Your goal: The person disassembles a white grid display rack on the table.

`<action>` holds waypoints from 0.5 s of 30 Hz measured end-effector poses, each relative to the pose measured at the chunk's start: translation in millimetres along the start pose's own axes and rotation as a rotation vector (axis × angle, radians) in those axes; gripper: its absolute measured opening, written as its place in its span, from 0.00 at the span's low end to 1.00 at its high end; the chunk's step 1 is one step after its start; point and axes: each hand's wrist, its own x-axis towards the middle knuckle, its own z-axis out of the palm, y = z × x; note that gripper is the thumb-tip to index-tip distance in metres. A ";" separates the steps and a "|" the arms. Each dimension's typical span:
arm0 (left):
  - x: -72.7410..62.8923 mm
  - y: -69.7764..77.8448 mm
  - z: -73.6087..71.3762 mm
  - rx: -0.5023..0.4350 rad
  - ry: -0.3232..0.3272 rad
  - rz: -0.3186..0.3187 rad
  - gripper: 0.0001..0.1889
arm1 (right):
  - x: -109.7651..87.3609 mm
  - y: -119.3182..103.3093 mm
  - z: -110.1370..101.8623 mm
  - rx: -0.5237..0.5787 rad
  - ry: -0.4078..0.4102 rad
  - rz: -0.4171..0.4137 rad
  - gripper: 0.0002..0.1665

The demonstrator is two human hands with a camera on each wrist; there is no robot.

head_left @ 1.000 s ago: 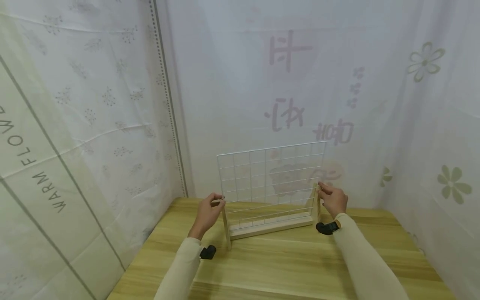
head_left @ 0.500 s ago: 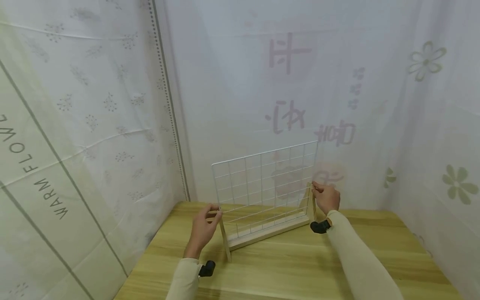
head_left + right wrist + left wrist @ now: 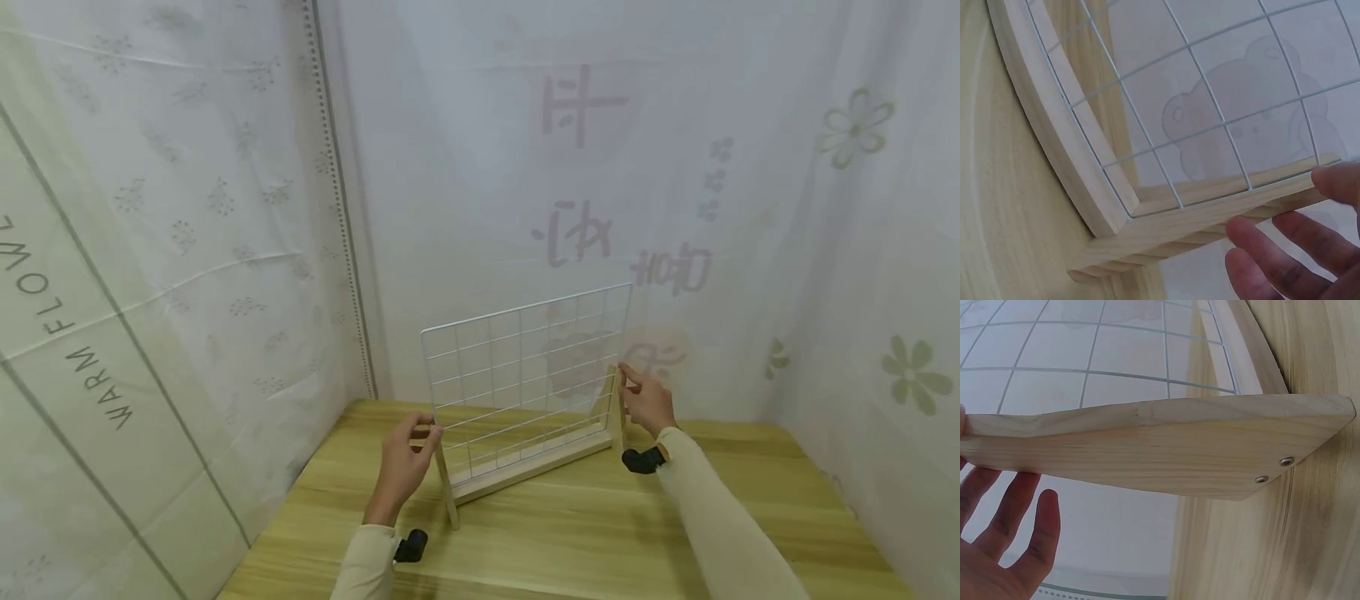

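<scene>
A white wire grid panel (image 3: 521, 310) stands upright in a wooden stand, whose base bar (image 3: 536, 472) lies low over the table at a slant. My left hand (image 3: 402, 462) grips the top of the left wooden side piece (image 3: 448, 495). In the left wrist view that side piece (image 3: 1147, 456) shows two screw heads near its lower end, and several fingers lie along its far edge. The right hand (image 3: 649, 404) pinches the upper end of the right side piece (image 3: 618, 425). Thumb and fingertips (image 3: 1244, 234) meet the wood from both sides in the right wrist view.
The stand is on a wood-grain table (image 3: 570, 546). White printed curtains (image 3: 480, 183) hang behind it and along both sides, close to the table's edges. Black wrist-worn devices (image 3: 411, 546) sit below both hands.
The stand's left end has swung nearer to me with my left hand, so the rack sits more aslant. Its right end and my right hand have shifted a little left. Both hands keep their grip.
</scene>
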 end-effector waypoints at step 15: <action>-1.9 -0.7 2.8 -0.070 0.044 -0.041 0.08 | -39.9 -47.1 47.2 0.178 0.313 0.044 0.20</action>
